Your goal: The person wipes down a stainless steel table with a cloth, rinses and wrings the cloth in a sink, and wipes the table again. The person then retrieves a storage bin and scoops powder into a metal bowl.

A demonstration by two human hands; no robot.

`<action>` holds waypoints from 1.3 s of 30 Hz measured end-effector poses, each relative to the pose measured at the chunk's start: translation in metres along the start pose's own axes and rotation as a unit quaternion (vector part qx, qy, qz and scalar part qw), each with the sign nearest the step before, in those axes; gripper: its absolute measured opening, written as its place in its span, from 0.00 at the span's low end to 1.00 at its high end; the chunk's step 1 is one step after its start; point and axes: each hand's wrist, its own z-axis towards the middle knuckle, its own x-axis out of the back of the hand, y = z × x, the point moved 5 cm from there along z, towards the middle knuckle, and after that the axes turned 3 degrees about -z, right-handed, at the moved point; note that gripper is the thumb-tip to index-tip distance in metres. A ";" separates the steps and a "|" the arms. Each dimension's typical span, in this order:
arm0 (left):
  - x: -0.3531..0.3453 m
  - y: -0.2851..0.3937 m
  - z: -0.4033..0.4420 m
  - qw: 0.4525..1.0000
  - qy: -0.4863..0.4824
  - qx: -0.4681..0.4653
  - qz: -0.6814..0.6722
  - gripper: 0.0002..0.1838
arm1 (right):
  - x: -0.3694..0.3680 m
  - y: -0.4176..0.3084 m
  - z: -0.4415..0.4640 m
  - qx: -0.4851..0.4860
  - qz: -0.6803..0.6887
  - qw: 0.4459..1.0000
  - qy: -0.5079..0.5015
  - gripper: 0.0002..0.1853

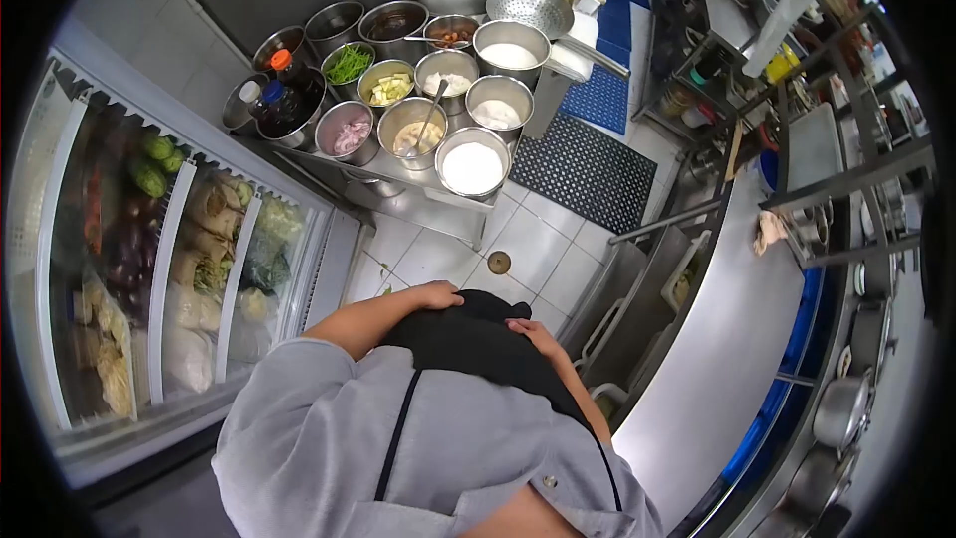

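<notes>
So both my hands are down on my apron (473, 344), the black one right in front of my belly. My left hand (435, 296) is on its left side, out by the far edge, and my right hand (538, 337) is over on the right side, a bit closer in to me. Basically the cloth lies between them, inward from each set of fingers. From up here it looks longest side to side, but that could just be the lens. Thin cords (396, 428) run from it back up over my shirt (478, 438).

Neither hand is really nearer, since both seem to be touching it. Fingers look a bit curled, but the tips are partly hidden, so I honestly can't tell if I'm pinching cloth or just resting there.

For reference, the table (486, 203) is ahead of me. Its near right corner, with the pot (470, 196) of white stuff beside it, sits past my hands with a clear gap, left hand closer. Counter (697, 369) on my right, fridge (341, 261) on my left.
</notes>
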 end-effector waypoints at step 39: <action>0.257 0.106 -0.236 0.877 0.447 -0.148 0.094 0.08 | 0.102 -0.218 0.018 0.108 -0.271 0.930 0.224 0.18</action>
